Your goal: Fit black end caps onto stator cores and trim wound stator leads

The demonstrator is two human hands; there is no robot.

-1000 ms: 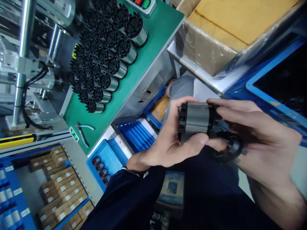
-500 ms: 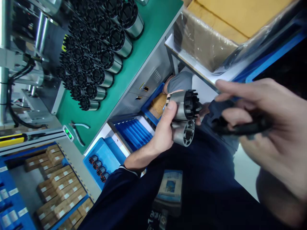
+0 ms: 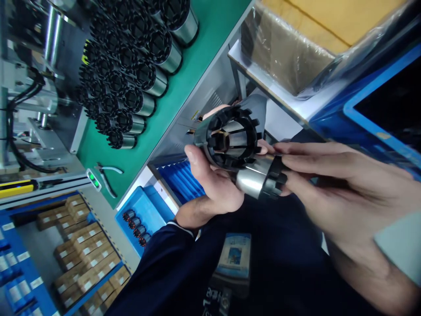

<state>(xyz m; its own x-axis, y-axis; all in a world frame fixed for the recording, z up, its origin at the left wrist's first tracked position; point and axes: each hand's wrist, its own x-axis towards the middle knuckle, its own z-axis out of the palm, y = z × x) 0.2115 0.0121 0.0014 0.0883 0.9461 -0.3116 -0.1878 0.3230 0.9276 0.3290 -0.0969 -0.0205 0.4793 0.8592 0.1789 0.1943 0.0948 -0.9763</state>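
Observation:
My left hand [image 3: 213, 188] is closed round two motor stator cores, side by side. The upper stator core [image 3: 201, 134] has a black toothed ring facing me, with its hollow inside showing. Below it, touching it, lies the second stator core [image 3: 251, 181], a bare silver cylinder. A black toothed plastic end ring [image 3: 275, 180] sits at this core's right end. My right hand [image 3: 329, 188] pinches that ring from the right with its fingertips; whether the ring is fully seated I cannot tell. The fingers behind the cores are partly hidden.
Many ringed stator cores [image 3: 144, 77] stand on the green bench [image 3: 167, 114] at upper left. Pliers [image 3: 105, 180] lie near its corner. A blue bin [image 3: 151, 210] holds several wound parts. A plastic-wrapped carton [image 3: 286, 57] stands upper right; boxes [image 3: 82, 245] fill the lower left.
My right hand has moved left, bringing the black end ring to the lower stator core's end. My left hand has turned the cores, so the upper one's opening now faces me more.

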